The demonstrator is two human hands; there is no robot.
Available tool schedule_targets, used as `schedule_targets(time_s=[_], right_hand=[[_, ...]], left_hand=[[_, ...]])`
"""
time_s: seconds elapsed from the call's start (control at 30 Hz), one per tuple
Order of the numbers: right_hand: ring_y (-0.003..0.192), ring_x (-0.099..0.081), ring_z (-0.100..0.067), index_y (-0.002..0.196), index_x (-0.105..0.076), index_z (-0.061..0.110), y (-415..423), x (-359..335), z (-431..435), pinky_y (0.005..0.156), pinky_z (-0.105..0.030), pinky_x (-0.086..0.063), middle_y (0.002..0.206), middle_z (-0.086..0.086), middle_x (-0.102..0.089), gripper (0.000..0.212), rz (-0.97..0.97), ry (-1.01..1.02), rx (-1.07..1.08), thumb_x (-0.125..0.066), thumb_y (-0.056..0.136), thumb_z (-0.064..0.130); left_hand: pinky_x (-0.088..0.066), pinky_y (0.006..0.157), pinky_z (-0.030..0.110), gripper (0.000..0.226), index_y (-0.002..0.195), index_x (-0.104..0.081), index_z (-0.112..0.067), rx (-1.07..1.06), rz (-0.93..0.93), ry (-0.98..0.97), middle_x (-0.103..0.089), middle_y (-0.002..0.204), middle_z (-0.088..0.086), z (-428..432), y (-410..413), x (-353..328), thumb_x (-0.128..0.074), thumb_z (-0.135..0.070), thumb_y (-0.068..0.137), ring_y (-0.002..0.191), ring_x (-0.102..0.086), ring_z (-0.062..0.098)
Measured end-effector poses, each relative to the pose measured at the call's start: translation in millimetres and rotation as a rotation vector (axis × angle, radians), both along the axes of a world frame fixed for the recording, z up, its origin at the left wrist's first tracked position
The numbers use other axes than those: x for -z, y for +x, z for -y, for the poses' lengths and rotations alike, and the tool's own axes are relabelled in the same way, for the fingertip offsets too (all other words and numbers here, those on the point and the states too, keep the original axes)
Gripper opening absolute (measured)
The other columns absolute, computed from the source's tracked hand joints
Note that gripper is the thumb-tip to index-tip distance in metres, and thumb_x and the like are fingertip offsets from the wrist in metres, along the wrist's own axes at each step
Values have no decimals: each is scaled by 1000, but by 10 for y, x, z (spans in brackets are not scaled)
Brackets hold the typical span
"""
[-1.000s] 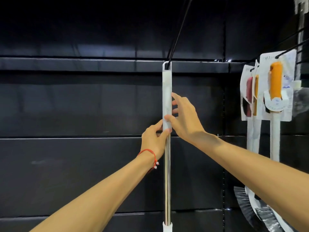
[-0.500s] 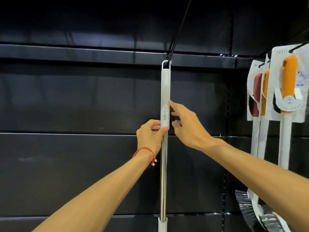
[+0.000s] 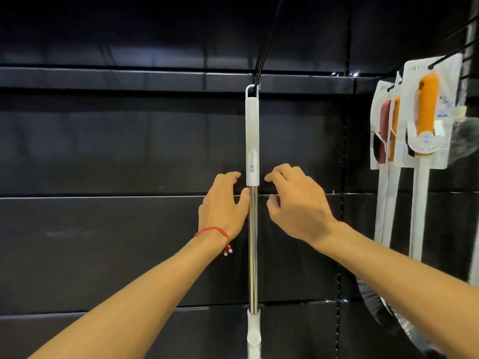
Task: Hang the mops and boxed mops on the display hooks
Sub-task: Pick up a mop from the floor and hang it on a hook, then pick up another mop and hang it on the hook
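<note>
A mop [image 3: 252,141] with a white grip and a steel pole hangs straight down by its top loop from a black display hook [image 3: 264,50] in the middle of the dark wall. My left hand [image 3: 223,203] is just left of the pole, fingers loosely spread, its thumb against the steel. To the right of the pole my right hand [image 3: 295,203] hovers with relaxed fingers, clear of the mop. Several carded mops [image 3: 425,120] with orange and red handles hang on hooks at the far right. The mop's head is below the view.
The black slatted display wall [image 3: 129,151] fills the view. A vertical slotted upright [image 3: 343,177] separates the middle panel from the right bay. Plastic-wrapped mop heads [image 3: 383,312] hang low on the right.
Both hands have let go of the mop handle and drawn a little apart and downward. The mop now hangs from the hook by itself.
</note>
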State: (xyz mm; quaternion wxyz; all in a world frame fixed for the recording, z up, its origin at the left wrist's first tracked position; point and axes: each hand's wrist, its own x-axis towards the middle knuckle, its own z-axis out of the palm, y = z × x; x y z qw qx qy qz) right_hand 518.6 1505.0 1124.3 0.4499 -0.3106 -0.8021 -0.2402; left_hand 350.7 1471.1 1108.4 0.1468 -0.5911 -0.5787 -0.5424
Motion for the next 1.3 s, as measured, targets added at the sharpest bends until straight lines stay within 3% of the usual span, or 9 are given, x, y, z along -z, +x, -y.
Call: schedule_targets(time_s=[0.1,0.23,0.43,0.9,1.17,1.3], right_hand=[[103,-65,-25,123,-70,14,-11,198,352,84,-39,-58,116,-3,-67,33,19,-40,120,-67,92,25],[109,-63,-20,128,-68,18,-40,539,881,88,-38,-55,121,0,-67,40,105,-96,155,-61,92,34],[103,-64,-21,123,-70,16,-60,1140,1721,81,-37,-53,115,-1,-70,41,168,-178,143,-64,89,37],[101,-61,-24,114,-71,18,149,2593,3509,84,-39,-48,108,0,-69,38,292,-392,-161,-59,87,42],[95,-59,-25,104,-68,18,353,3500,4486,81,-38,-46,101,1,-65,34,465,-503,-471,-50,89,42],[99,-59,-27,107,-68,17,399,3832,5102,82,-41,-47,105,-1,-65,39,579,-531,-606,-46,89,45]], left_hand=[[-55,92,40,41,141,-51,-26,-124,-244,-70,-54,139,-7,395,-46,161,-52,-41,104,119,-60,16],[-56,79,38,42,142,-52,-24,-244,-551,-153,-57,136,-4,971,-123,434,-48,-41,104,109,-61,19],[-54,72,40,42,138,-58,-20,-317,-675,-250,-64,125,0,1892,-230,965,-50,-40,101,98,-63,23],[-50,72,44,37,126,-61,-17,-489,-661,-568,-63,114,4,4180,-33,2357,-50,-39,98,93,-60,29],[-50,72,44,46,128,-59,-16,-676,-522,-848,-62,114,6,5644,577,3304,-38,-42,97,92,-59,30],[-48,71,43,43,128,-60,-14,-780,-436,-964,-63,115,8,6471,924,3625,-47,-40,96,92,-59,32]])
